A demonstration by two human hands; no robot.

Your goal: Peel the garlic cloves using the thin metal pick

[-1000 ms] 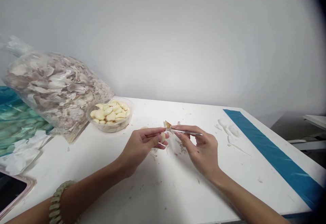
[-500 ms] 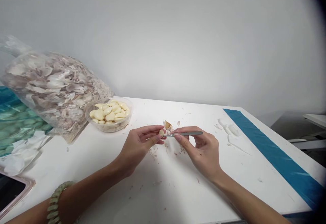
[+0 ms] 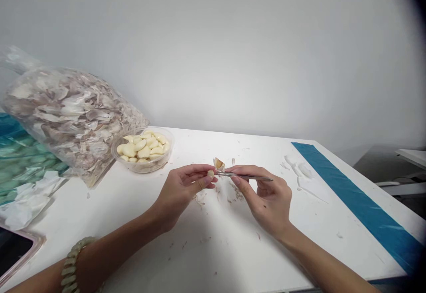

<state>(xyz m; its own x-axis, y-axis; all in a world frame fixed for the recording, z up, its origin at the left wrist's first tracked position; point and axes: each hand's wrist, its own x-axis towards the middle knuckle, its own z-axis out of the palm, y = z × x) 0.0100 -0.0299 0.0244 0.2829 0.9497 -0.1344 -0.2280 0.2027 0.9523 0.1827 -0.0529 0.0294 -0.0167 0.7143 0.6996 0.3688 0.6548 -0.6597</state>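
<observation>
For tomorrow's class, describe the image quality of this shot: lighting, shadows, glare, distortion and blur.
In the head view, the corners darken, most at top right; the white table looks stretched by the wide lens; a soft shadow falls below the left hand; the plastic bag shows mild glare.

I'm in a plain workroom: a white table [image 3: 100, 235], a bare wall [image 3: 233, 53], a big bag of garlic skins [image 3: 73, 115].

No readable text, label, brand, number or sign anywhere: nothing legible on the steel tool [image 3: 246, 176], the garlic clove [image 3: 211, 174], the clear plastic bag of garlic skins [image 3: 69, 115], the plastic tub of peeled cloves [image 3: 142, 162], the blue strip [image 3: 359, 204] along the right edge of the white table [image 3: 213, 257], or the pink-framed device [image 3: 13, 253] at the near left corner.
</observation>
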